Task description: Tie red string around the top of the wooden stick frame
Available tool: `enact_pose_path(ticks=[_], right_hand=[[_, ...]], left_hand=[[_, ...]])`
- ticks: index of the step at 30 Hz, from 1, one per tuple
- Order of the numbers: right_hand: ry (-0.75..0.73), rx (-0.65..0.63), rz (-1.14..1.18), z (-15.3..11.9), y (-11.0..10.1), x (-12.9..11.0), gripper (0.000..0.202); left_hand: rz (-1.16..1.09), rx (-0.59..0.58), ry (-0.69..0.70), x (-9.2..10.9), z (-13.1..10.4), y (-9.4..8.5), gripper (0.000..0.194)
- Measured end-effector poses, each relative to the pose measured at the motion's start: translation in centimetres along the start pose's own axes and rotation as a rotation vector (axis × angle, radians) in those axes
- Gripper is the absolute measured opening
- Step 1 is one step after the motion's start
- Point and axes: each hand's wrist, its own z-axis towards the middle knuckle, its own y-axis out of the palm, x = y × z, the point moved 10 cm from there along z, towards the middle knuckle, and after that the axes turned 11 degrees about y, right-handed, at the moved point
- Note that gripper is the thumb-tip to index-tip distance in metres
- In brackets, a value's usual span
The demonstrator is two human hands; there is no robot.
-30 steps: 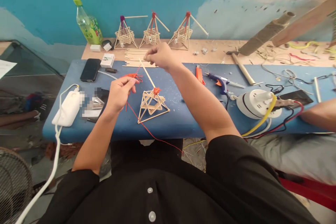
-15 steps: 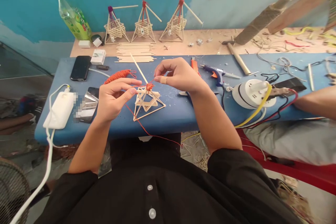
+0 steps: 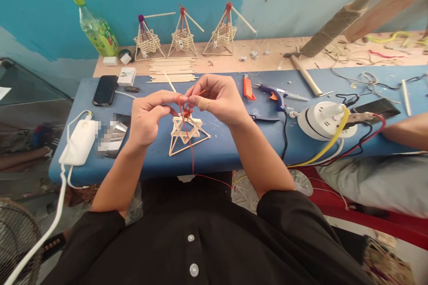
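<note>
A small stick frame [image 3: 190, 136] stands on the blue table, its top bound in orange-red yarn [image 3: 191, 153]. One long stick [image 3: 169, 81] slants up and back from that wrapped top. At the left of the top, my left hand [image 3: 149, 116] is closed, thumb and forefinger pinching the yarn. From the right, my right hand [image 3: 216, 98] also pinches the yarn, its fingertips nearly meeting the left ones. The strand hangs down in front of the frame and over the table edge. The orange yarn bundle is now hidden behind my left hand.
Behind stand three similar stick frames [image 3: 182, 38] and a row of loose sticks [image 3: 172, 70]. To the right lie an orange cutter [image 3: 248, 87], a glue gun [image 3: 272, 93], a hammer [image 3: 306, 75] and a white power strip [image 3: 317, 120]. A co-worker's arm [image 3: 404, 133] rests at far right.
My hands have come together above the wrapped top. My left hand has moved right and up, and the yarn strand now runs in front of the frame from the fingertips.
</note>
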Motion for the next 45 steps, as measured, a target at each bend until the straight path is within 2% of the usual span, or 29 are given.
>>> enact_pose_path(ticks=[5, 10, 14, 22, 25, 33, 36, 38, 41, 45], right_hand=[[-0.045, 0.075, -0.003, 0.2, -0.7, 0.4, 0.05], [-0.101, 0.151, -0.093, -0.6, -0.9, 0.1, 0.041], [-0.073, 0.157, -0.106, -1.3, -0.6, 0.1, 0.042], [-0.256, 0.217, -0.46, -2.4, 0.3, -3.0, 0.022], [-0.221, 0.214, -0.493, -2.3, 0.4, -3.1, 0.016], [-0.149, 0.227, -0.615, -2.6, 0.4, -3.8, 0.021], [-0.172, 0.22, -0.624, -3.1, 0.6, -4.5, 0.014], [-0.191, 0.272, -0.619, -3.8, 0.5, -5.1, 0.013], [-0.186, 0.351, -0.57, -4.8, 0.6, -5.4, 0.021], [-0.118, 0.336, -0.437, -4.9, 1.1, -4.4, 0.031]], left_hand=[[0.112, 0.116, -0.009, 0.1, -0.1, -0.3, 0.012], [0.091, 0.173, 0.004, 0.1, -0.1, -0.2, 0.012], [0.111, 0.144, 0.035, 0.4, 0.1, 0.0, 0.016], [0.145, 0.072, 0.021, 0.9, 0.4, 1.0, 0.015], [0.156, 0.049, 0.019, 0.9, 0.5, 1.2, 0.013], [0.257, 0.05, 0.014, 1.0, 0.8, 0.9, 0.003], [0.286, 0.071, 0.044, 1.2, 0.8, 0.6, 0.004], [0.318, 0.09, 0.064, 1.5, 0.8, 0.5, 0.005], [0.362, 0.084, 0.112, 2.3, 0.7, 0.9, 0.004], [0.408, 0.047, 0.186, 3.4, 0.7, 1.5, 0.003]])
